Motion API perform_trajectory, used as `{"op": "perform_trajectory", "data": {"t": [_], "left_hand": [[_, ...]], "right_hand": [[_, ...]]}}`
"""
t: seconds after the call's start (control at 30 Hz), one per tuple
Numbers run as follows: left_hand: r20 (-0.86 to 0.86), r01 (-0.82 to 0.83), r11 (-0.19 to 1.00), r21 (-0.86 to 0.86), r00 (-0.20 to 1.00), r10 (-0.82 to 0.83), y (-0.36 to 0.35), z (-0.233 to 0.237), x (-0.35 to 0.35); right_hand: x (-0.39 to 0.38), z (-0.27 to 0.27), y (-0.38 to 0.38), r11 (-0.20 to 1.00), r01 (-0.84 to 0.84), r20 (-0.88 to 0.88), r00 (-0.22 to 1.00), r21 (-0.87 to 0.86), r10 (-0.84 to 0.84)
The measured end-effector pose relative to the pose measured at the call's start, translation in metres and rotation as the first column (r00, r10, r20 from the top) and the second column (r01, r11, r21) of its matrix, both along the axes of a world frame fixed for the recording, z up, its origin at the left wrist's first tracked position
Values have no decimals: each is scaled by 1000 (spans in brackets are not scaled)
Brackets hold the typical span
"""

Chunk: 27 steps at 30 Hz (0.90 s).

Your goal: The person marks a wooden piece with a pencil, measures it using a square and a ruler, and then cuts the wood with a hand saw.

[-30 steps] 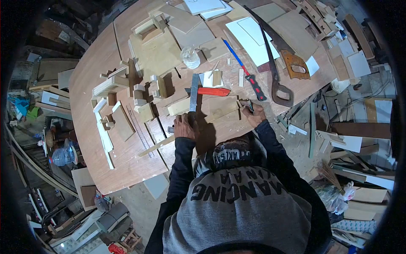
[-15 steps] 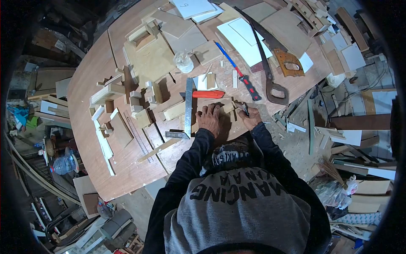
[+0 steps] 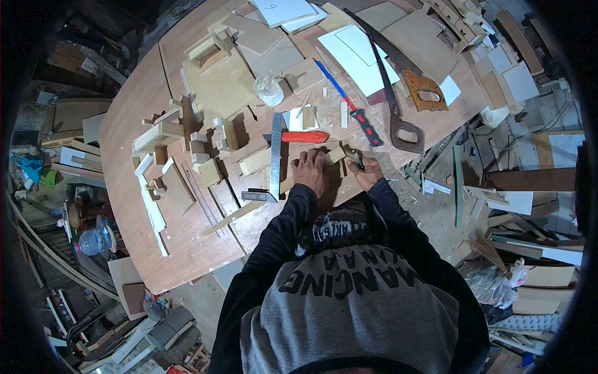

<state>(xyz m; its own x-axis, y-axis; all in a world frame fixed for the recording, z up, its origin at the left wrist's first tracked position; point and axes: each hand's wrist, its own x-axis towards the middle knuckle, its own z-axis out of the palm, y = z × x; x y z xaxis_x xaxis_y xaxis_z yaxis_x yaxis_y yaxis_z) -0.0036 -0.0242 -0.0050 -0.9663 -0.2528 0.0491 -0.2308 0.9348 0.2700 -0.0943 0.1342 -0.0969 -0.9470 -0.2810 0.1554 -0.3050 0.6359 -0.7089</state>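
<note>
Pale wood is making up the long, thin strip under this person's hands; it is lying aslant on the tabletop, its long axis running from a near-left end to a far-right end. One stretch is hiding under the left hand, so that hand is being the nearer of the two: palm down, fingers parted and spreading flat, it is covering the strip toward its far-right half and appears to be pressing rather than grasping. The right hand is resting just beside the strip's far-right end. Its fingers are curling closely around a slim dark pen, which is slanting toward that end; whether the tip is touching the wood, I cannot tell.

A metal square is lying to the left of the left hand, its corner coming down over the strip near the middle and its blade pointing away from the person; whether it is resting on the strip is unclear. Beyond the strip's far-right half, a red-handled tool is lying crosswise. Well to the right of the strip's far-right end, a saw is lying with its handle toward the person. Just left of the strip's near-left end, a clear ruler is stretching away.
</note>
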Motion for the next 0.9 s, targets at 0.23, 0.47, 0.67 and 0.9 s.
{"op": "perform_trajectory", "data": {"t": [0.23, 0.47, 0.67, 0.9], "left_hand": [[-19, 2, 997, 72, 1000, -1, 1, 5, -1], [-15, -13, 997, 70, 1000, 14, 1, 1, 1], [0, -108, 972, -207, 994, 110, 13, 25, 4], [479, -28, 995, 97, 878, -22, 41, 39, 28]], "right_hand": [[-7, 34, 4, 982, -171, 41, 985, 86, 168], [-13, -22, -17, 998, 20, 13, 1000, 59, -21], [-23, 63, -28, 982, -178, 364, 912, -68, 191], [-25, 15, -25, 991, -8, 87, 996, 130, -4]]}}
